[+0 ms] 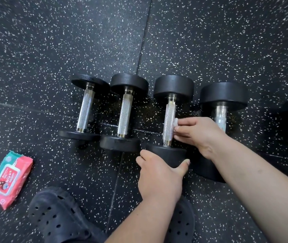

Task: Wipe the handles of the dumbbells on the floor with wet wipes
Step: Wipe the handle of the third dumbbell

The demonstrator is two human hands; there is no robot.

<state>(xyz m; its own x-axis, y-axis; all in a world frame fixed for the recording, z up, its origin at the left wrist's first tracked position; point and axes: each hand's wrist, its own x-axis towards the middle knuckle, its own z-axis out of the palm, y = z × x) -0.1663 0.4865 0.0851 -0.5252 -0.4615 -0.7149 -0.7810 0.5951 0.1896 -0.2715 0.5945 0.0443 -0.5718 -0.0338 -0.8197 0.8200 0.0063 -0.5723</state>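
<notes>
A: Where are the dumbbells [124, 116]?
B: Four of them lie side by side on the black floor [52, 50] with white specks.
A: Which one does the person touch?
B: The third dumbbell [173, 88] from the left. The left hand [160, 170] grips its near round end, with the thumb on one side and the fingers curled over the other.
A: And the right hand [198, 134]?
B: It pinches a small white wipe [176, 124] in its fingertips. It holds the wipe against the right side of the silver handle [169, 113], about halfway down.
A: Where is the pack of wipes [8, 179]?
B: It lies flat on the floor, well to the left, apart from the dumbbells. It is pink and green.
A: What is near the bottom?
B: Two black shoes [57, 216] with holes, partly under the arms.
</notes>
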